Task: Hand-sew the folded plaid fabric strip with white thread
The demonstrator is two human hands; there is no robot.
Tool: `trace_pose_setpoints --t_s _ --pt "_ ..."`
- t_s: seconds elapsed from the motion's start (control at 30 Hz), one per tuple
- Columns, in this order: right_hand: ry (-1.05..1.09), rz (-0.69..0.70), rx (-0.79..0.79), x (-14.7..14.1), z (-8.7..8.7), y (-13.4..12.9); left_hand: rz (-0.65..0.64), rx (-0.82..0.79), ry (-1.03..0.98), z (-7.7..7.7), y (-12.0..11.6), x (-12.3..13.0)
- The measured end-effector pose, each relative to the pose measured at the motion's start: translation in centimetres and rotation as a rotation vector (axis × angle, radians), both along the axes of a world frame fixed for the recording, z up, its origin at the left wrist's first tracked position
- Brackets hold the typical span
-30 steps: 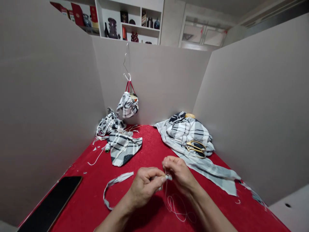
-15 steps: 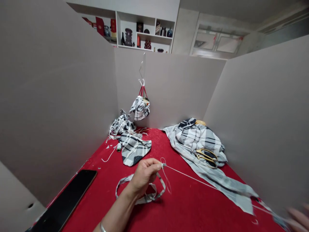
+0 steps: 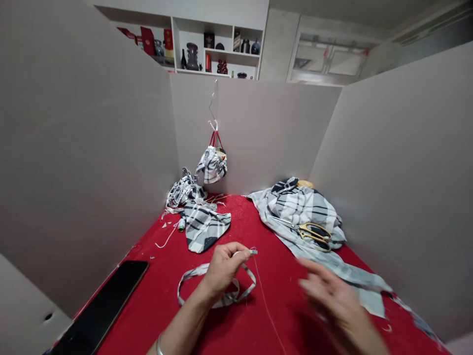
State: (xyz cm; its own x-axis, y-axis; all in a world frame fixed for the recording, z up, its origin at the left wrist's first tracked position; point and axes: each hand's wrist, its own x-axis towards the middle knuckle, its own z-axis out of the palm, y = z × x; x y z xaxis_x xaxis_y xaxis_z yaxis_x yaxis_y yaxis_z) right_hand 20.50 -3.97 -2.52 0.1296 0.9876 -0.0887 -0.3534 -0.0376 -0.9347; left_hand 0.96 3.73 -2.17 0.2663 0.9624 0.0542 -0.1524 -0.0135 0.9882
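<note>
Head view: over the red fabric-covered tabletop (image 3: 242, 222), my blurred right hand (image 3: 330, 298) is apart, its grip unclear; my left hand (image 3: 226, 266) pinches the end of a narrow grey-and-white cloth strip (image 3: 198, 270) looped below; slack could snag the thin pale thread (image 3: 262, 293).

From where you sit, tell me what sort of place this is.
Probably a fabric-craft workspace: scissors lie on plaid cloth, a spool sits on the red table, and the left hand pinches a cloth strip.
</note>
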Motion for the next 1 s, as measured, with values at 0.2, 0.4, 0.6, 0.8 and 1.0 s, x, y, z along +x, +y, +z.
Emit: trace_pose_setpoints --t_s 0.2,0.4,0.6,0.8,1.0 --pt "0.122 0.268 -0.083 -5.5 -0.7 4.3 -0.006 0.055 0.035 0.3 0.0 -0.3" --pt "0.267 0.149 -0.055 -3.9 -1.4 5.7 -0.02 0.06 0.039 -0.2 0.1 -0.1" --pt "0.322 0.114 -0.047 -3.2 -1.3 7.1 -0.022 0.062 0.049 -0.4 0.1 0.0" --pt "0.282 0.078 -0.022 -3.0 -1.2 7.2 -0.021 0.101 0.097 -0.6 0.2 -0.1" --pt "0.034 0.008 0.065 -3.5 -0.3 5.9 0.003 0.193 0.144 -0.8 0.3 -0.1"
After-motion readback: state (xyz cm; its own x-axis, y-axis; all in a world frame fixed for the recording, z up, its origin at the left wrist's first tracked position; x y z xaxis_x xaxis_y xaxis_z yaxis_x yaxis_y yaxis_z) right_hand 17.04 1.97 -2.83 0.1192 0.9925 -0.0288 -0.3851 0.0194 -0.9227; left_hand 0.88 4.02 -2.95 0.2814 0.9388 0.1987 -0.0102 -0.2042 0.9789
